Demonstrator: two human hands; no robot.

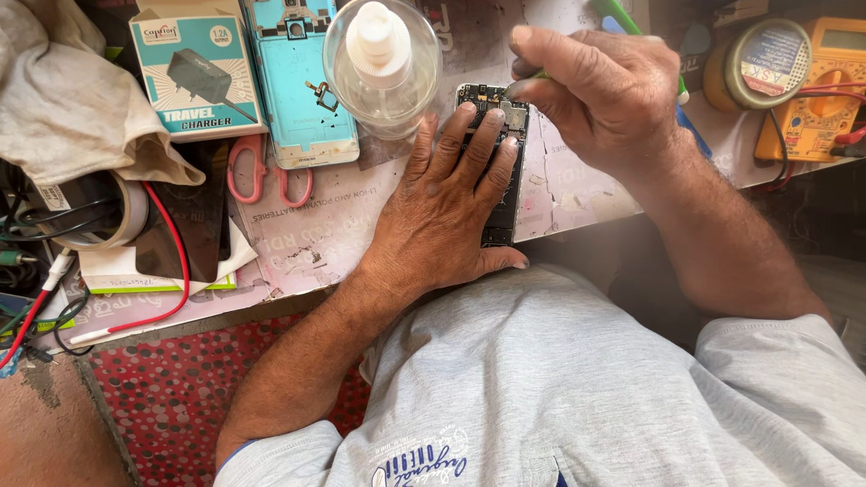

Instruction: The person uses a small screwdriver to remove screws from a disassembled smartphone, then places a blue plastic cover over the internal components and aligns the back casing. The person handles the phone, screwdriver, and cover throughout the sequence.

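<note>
The left hand (442, 216) lies flat, palm down and fingers spread, on an opened phone (498, 162), pinning it to the worn work mat (334, 234); it presses rather than closes round it. The phone's exposed circuit end pokes out just beyond those fingertips. Directly above that end, the right hand (600, 86) pinches a green-handled tool (622, 18) between thumb and fingers, tip down at the board. A clear plastic bottle (382, 63) stands just left of the fingertips, red-handled scissors (266, 171) farther left.
</note>
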